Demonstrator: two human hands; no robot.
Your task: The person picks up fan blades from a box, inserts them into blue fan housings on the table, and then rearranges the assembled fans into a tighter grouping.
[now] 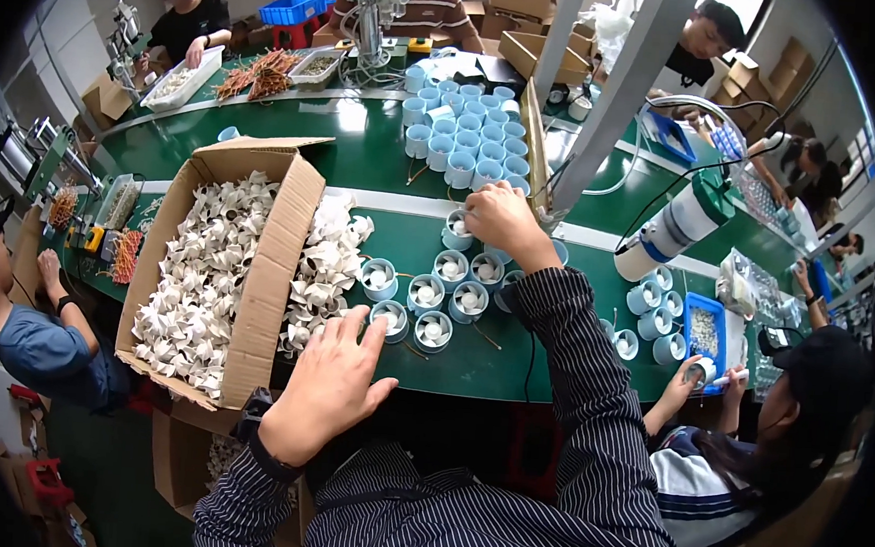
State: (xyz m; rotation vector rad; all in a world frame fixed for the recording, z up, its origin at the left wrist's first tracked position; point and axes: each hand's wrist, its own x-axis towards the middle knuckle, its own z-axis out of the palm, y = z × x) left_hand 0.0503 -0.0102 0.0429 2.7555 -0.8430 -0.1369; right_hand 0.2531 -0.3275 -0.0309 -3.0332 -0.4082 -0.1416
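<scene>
My left hand (322, 389) is open with fingers spread, beside the loose pile of white fan impellers (326, 257) and the nearest light-blue cups. Nothing shows in its grasp. My right hand (506, 221) reaches farther out, its fingers bent down and closed at the rim of a light-blue cup (456, 237) with a white impeller inside. Part of that cup is hidden by the fingers. Nearer me stands a cluster of similar cups (426, 294), several with impellers in them and thin wires trailing out.
At left, a cardboard box (275, 274) is full of white impellers. Many light-blue cups (464, 140) stand in rows at the back. A grey post (608, 108) rises at right, near a white cylindrical device (673, 228). Co-workers sit around the green table (363, 174); one at right holds a cup.
</scene>
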